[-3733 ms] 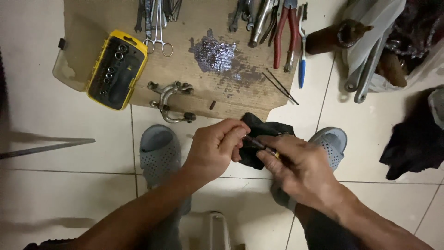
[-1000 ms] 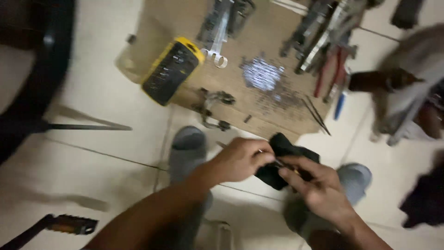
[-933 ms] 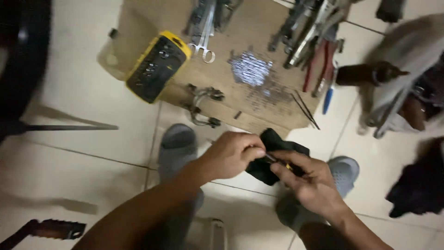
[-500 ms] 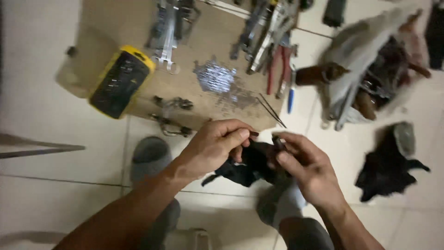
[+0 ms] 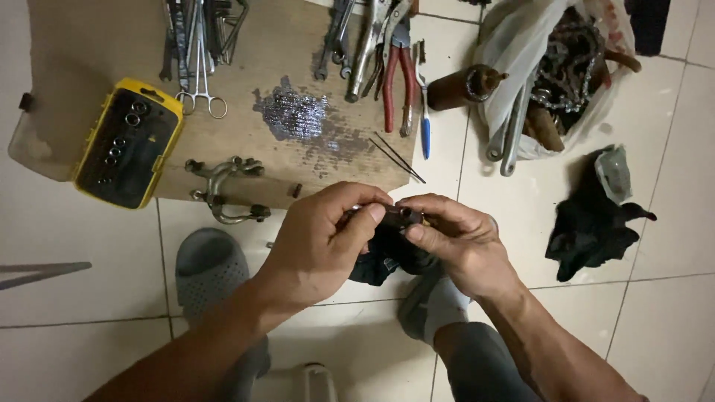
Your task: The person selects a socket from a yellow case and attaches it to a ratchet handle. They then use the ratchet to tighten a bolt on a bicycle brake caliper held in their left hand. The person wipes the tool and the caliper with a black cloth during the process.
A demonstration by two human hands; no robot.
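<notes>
Both hands, left hand [image 5: 316,249] and right hand [image 5: 454,242], pinch a small dark metal part [image 5: 393,216]. A black rag [image 5: 387,253] hangs under it. Tools lie on the cardboard [image 5: 89,52].

socket case [image 5: 128,152] left, pliers [image 5: 397,82] right, on board [image 5: 89,52]

We see a makeshift repair spot on a tiled floor [image 5: 655,134], more a home workshop than a shop. At the top of the frame a cardboard sheet [image 5: 97,52] serves as a bench, spread with wrenches [image 5: 182,33], red-handled pliers [image 5: 398,82] and a yellow socket case [image 5: 130,145]. In the upper right a plastic bag [image 5: 514,52] holds a greasy chain [image 5: 570,71], with a black rag [image 5: 588,223] below it.
</notes>
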